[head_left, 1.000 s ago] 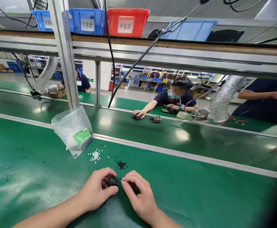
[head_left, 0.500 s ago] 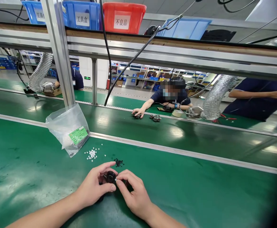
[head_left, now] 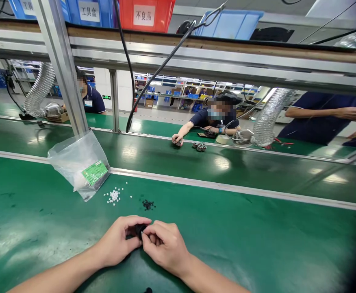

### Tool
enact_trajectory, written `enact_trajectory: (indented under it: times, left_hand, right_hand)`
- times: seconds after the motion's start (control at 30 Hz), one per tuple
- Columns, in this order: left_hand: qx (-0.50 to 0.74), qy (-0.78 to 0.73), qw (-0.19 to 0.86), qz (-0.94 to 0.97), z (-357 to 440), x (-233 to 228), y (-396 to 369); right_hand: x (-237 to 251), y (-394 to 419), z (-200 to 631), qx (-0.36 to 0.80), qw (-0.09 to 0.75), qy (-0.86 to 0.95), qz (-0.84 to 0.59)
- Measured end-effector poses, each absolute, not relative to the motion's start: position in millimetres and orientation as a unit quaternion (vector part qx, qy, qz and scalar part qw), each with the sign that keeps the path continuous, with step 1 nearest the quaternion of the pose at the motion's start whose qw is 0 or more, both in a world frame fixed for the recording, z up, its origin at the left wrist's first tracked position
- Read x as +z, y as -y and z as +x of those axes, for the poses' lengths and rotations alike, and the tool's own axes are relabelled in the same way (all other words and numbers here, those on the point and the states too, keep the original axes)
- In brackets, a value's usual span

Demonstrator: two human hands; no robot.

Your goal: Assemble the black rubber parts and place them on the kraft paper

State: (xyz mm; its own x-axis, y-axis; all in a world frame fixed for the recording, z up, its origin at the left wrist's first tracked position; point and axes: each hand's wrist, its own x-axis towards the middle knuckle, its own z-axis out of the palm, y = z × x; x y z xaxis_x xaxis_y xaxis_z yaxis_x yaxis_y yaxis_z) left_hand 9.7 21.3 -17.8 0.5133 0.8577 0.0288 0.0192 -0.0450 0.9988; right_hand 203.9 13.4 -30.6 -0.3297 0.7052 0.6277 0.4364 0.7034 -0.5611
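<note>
My left hand (head_left: 117, 241) is closed around a black round part (head_left: 139, 229), partly hidden by the fingers. The right hand (head_left: 167, 246) pinches a tiny white piece (head_left: 142, 232) against that part's side; only a speck of it shows between thumb and forefinger. Beyond the hands lie a pile of small black pieces (head_left: 148, 204) and, to its left, a scatter of small white pieces (head_left: 114, 196). Farther left, a clear plastic bag (head_left: 71, 160) with a green label rests on the green work surface (head_left: 242, 240).
A metal post (head_left: 57, 61) rises behind the bag. Across the conveyor belt (head_left: 153, 154), a co-worker's hand (head_left: 177, 140) grips a dark part beside a cluster of similar parts (head_left: 199, 146). A black object (head_left: 148, 290) shows at the bottom edge. Bins (head_left: 146, 16) stand overhead.
My right hand has moved closer to the left, bringing the white piece up against the black round part. The black part is now more covered by fingers. The view has shifted slightly.
</note>
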Motion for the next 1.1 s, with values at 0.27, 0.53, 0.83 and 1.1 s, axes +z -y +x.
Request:
enact_trajectory:
  times: [0.27,0.53,0.83,1.1]
  left_hand:
    - [0.34,-0.362,0.625,0.602,10.3,-16.5,-24.7]
    - [0.329,-0.372,0.656,0.569,8.0,-10.6,-28.4]
    - [0.314,-0.379,0.648,0.581,8.3,-11.5,-26.2]
    - [0.307,-0.381,0.629,0.604,7.5,-14.8,-28.9]
  right_hand:
    - [-31.2,-12.3,201.2,0.139,0.454,0.794,-0.379]
    - [-26.9,-12.9,199.0,0.139,0.443,0.797,-0.386]
    - [-27.7,-10.5,198.1,0.036,0.408,0.831,-0.376]
    - [-29.0,-11.5,195.8,0.072,0.408,0.828,-0.379]
